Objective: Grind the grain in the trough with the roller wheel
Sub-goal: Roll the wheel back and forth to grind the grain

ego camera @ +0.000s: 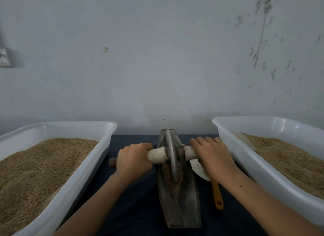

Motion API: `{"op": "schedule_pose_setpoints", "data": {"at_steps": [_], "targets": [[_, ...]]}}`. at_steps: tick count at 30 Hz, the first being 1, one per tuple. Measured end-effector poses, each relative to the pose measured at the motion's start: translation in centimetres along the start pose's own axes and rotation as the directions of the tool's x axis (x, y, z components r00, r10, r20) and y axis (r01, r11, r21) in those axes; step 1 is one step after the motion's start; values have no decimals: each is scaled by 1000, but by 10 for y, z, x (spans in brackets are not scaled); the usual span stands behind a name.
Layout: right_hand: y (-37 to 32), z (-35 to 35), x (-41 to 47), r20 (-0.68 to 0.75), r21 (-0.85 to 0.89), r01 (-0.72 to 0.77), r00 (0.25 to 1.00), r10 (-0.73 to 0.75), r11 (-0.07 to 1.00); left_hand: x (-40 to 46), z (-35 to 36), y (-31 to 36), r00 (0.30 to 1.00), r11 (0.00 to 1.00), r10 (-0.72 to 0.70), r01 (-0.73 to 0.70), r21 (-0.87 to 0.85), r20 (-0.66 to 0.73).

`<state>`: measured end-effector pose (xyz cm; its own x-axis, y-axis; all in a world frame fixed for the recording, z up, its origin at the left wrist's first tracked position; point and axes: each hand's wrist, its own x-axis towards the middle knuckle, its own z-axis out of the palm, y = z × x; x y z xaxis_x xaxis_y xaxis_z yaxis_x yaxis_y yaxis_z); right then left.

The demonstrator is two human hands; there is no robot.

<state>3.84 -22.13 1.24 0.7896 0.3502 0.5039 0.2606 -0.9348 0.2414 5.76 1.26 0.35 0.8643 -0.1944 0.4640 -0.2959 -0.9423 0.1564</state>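
Note:
A grey boat-shaped metal trough (190, 209) lies lengthwise in front of me on a dark blue cloth. The thin metal roller wheel (171, 155) stands upright in its groove, towards the far half. Brown crushed grain (172, 179) lies in the groove just behind the wheel. A wooden axle wrapped in pale tape (157, 156) runs through the wheel. My left hand (132, 161) is closed around the left handle. My right hand (213, 156) lies over the right handle with its fingers draped forward.
A white plastic tub (57, 204) full of brown grain (35, 167) stands at the left; a second white tub (263, 174) with grain stands at the right. A white scraper with a yellow handle (217, 195) lies between trough and right tub. A pale wall (157, 60) rises directly behind.

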Motion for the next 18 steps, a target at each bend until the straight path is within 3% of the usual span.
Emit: {"op": "schedule_pose_setpoints", "data": {"at_steps": [7, 13, 18], "targets": [[13, 9, 1, 78, 62, 30, 996, -35, 998, 11, -1, 4, 998, 985, 36, -46, 165, 60], [18, 20, 25, 47, 69, 81, 995, -84, 994, 24, 3, 3, 994, 983, -14, -7, 181, 113], [23, 23, 30, 85, 181, 56, 994, -72, 982, 37, 1, 9, 994, 969, 4, -32, 247, 113]]}}
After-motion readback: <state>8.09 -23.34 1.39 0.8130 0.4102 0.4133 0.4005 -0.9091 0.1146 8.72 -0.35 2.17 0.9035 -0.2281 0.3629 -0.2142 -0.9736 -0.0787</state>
